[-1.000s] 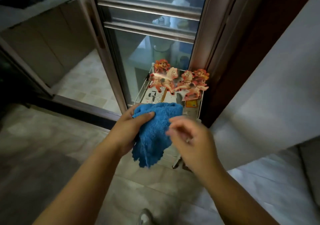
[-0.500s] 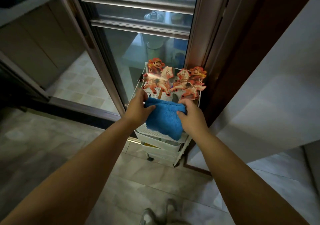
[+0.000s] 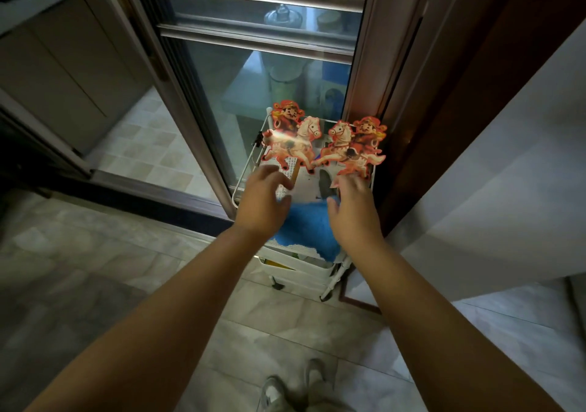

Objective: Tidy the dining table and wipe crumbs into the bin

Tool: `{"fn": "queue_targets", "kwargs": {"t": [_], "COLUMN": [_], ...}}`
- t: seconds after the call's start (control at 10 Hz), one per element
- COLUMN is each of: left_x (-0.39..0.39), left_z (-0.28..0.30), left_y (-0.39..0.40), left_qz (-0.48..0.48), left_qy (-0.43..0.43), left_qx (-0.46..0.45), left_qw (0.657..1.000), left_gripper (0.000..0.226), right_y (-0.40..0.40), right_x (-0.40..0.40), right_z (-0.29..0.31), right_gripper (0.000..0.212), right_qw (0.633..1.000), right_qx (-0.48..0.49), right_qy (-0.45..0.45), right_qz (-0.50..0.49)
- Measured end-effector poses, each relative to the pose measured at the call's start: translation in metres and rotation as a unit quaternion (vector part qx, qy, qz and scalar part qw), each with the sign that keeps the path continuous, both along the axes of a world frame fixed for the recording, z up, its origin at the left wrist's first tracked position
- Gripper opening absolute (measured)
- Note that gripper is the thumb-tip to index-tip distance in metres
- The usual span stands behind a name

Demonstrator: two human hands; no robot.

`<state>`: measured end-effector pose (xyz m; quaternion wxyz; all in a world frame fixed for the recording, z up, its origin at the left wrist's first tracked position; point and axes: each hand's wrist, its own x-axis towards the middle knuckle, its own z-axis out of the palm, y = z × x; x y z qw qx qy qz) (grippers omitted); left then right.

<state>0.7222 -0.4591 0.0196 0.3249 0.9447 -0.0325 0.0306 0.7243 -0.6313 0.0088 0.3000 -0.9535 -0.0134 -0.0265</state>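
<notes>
**Blue cloth lies on the cart top, both hands spread above it**

Head view: a blue cloth (image 3: 304, 224) lies on the top tier of a white rolling cart (image 3: 298, 269), its near right corner drooping over the cart's front edge. The left hand (image 3: 261, 201) hovers over the cloth's left side with fingers spread and loose, thumb tip at the cloth's upper edge; it grips nothing. The right hand (image 3: 355, 210) is likewise splayed over the cloth's right side, thumb pointing inward, palm down and holding nothing. Both hands are blurred, so whether the fingertips touch the fabric cannot be told.

Behind the cloth, papers (image 3: 306, 183) cover the far part of the same tier, and two red paper horse-and-rider cutouts (image 3: 323, 145) stand side by side along the cart's back rim, just beyond the fingertips.

The cart is tucked into a corner: a glass sliding door (image 3: 253, 72) stands right behind it and a dark wooden door frame (image 3: 421, 126) presses close on its right. A white surface (image 3: 507, 174) juts in further right. Pale floor tiles (image 3: 285, 326) lie bare in front of the cart and to its left, where a shoe (image 3: 276, 392) shows at the bottom edge
</notes>
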Motion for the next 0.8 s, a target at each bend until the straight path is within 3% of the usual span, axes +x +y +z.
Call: {"fn": "queue_targets", "kwargs": {"t": [0.1,0.2,0.3,0.5,0.6,0.7,0.8], "left_x": [-0.028,-0.048,-0.056,-0.059,-0.061,-0.075,-0.101], "left_z": [-0.017,-0.044,-0.063,-0.069,-0.056,-0.034,-0.009], "left_y": [-0.004,-0.001,0.005,0.007,0.002,0.012,0.029], "left_qz": [-0.079,-0.127,-0.138,-0.139,-0.125,-0.082,0.002], "left_qy": [-0.046,-0.060,-0.037,-0.018,-0.004,0.017,0.053], "left_qx": [0.053,0.151,0.230,0.305,0.289,0.245,0.104], "left_qw": [0.994,0.978,0.963,0.942,0.949,0.966,0.993], "left_gripper": [0.031,0.051,0.058,0.083,0.088,0.078,0.051], "right_y": [0.001,-0.004,-0.012,-0.017,-0.015,-0.018,-0.018], "right_x": [-0.026,-0.047,-0.056,-0.061,-0.063,-0.071,-0.084], "right_z": [-0.009,-0.031,-0.051,-0.054,-0.043,-0.033,-0.013], "right_gripper": [0.041,0.055,0.077,0.068,0.065,0.063,0.049], "right_qw": [0.992,0.970,0.960,0.950,0.958,0.971,0.985], "right_qx": [-0.048,-0.176,-0.235,-0.272,-0.255,-0.197,-0.095], "right_qy": [-0.100,-0.123,-0.078,-0.066,-0.045,-0.069,-0.066], "right_qz": [0.067,0.117,0.128,0.136,0.126,0.119,0.124]}}
